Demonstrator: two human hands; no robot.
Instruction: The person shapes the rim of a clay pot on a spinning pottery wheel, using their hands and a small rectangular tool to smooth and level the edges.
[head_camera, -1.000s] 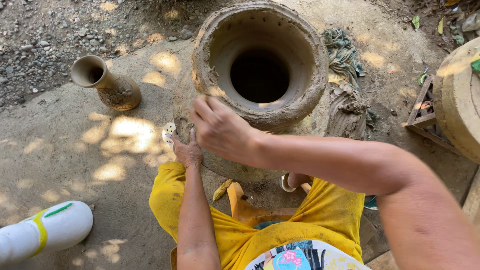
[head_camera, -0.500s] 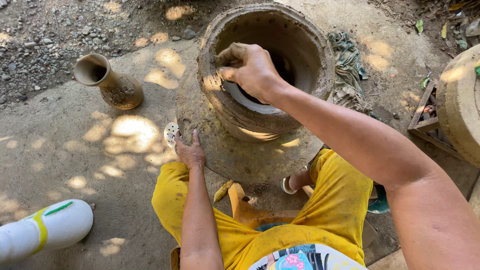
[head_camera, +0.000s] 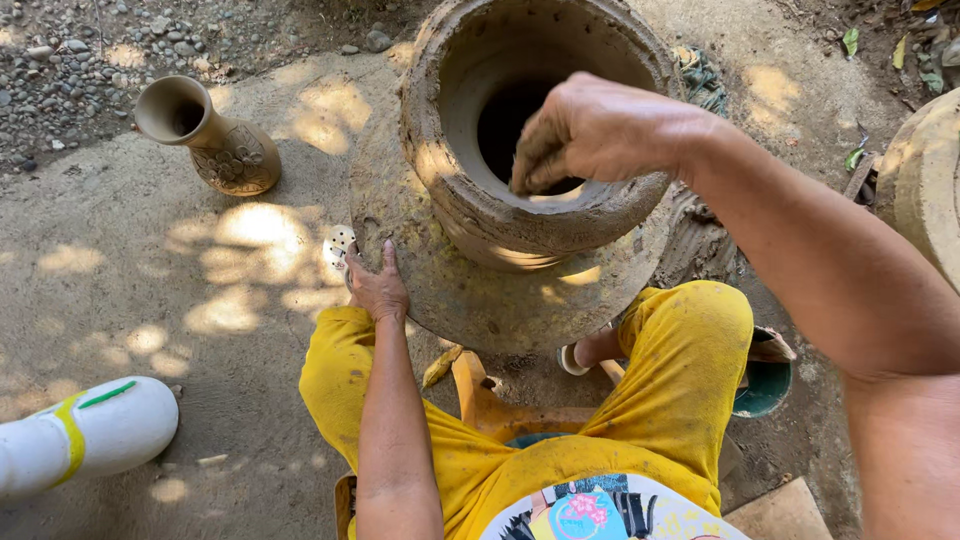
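A large wet clay pot (head_camera: 470, 190) stands on a round, clay-smeared turntable (head_camera: 500, 300) between my knees. My right hand (head_camera: 590, 130) reaches over the pot's near rim, fingers bent and pressed together against the inner wall. My left hand (head_camera: 378, 285) rests flat on the turntable's left edge, fingers apart, holding nothing. A small spotted white object (head_camera: 338, 246) lies on the ground just beside the left hand. My legs in yellow trousers (head_camera: 690, 350) flank the wheel.
A small finished clay vase (head_camera: 215, 145) with carved flowers stands on the concrete to the left. A white container (head_camera: 85, 435) lies at lower left. Gravel covers the far left. Another round clay piece (head_camera: 930, 185) sits at the right edge. A green bowl (head_camera: 765, 385) is by my right knee.
My right hand has moved from the turntable by the left hand up onto the pot's rim and then into its mouth. The left hand has stayed on the wheel's edge.
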